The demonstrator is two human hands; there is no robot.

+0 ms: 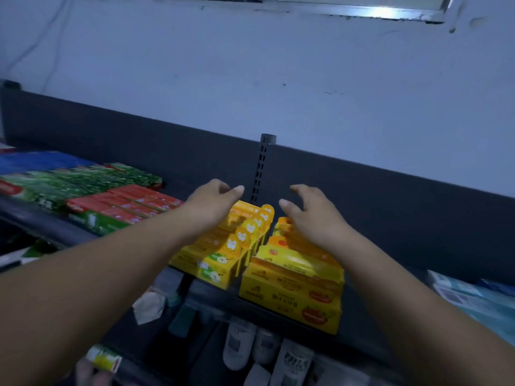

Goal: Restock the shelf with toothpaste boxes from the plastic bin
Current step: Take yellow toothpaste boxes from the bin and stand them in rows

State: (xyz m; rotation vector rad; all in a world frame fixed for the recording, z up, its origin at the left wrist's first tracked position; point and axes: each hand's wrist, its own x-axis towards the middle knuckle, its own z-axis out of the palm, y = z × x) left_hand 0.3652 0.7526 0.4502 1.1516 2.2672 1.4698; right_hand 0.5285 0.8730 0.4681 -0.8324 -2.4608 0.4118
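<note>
Two rows of yellow toothpaste boxes stand on the dark top shelf [211, 298]. The left row [223, 252] has apple pictures and round tabs, the right row [295, 285] has red fruit pictures. My left hand [214, 203] hovers above the back of the left row with loosely curled fingers, holding nothing. My right hand [309, 215] is above the back of the right row, fingers spread and relaxed, also with nothing in it. The plastic bin is out of view.
Red and green toothpaste boxes [111, 204] and blue ones [41, 160] lie flat at the left. A slotted upright post [263, 168] rises behind the yellow rows. Pale blue packs [473, 299] sit at the right. White bottles [267, 349] stand on the shelf below.
</note>
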